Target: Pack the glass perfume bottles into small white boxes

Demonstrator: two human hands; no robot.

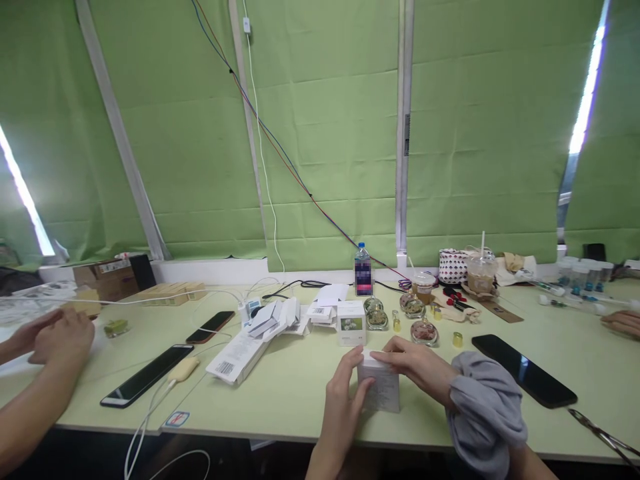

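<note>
A small white carton (384, 392) with fine print stands upright near the table's front edge. My left hand (345, 393) grips its left side, thumb across the printed face. From the right, my right hand (413, 363) presses its fingers on the top edge; a grey scrunchie (485, 407) circles that wrist. Just behind stands another white box (351, 323) with a green picture. Round glass bottles (424, 332) with pink and dark contents and small gold caps (457, 339) lie behind my right hand.
Flattened white cartons (237, 357) pile up at centre left. Phones (524, 370) lie on both sides, with scissors-like metal tool (603, 433) at right. A water bottle (364, 270) and drink cups (481, 272) stand behind. Another person's hands (63, 337) are at left; another hand (623, 325) rests far right.
</note>
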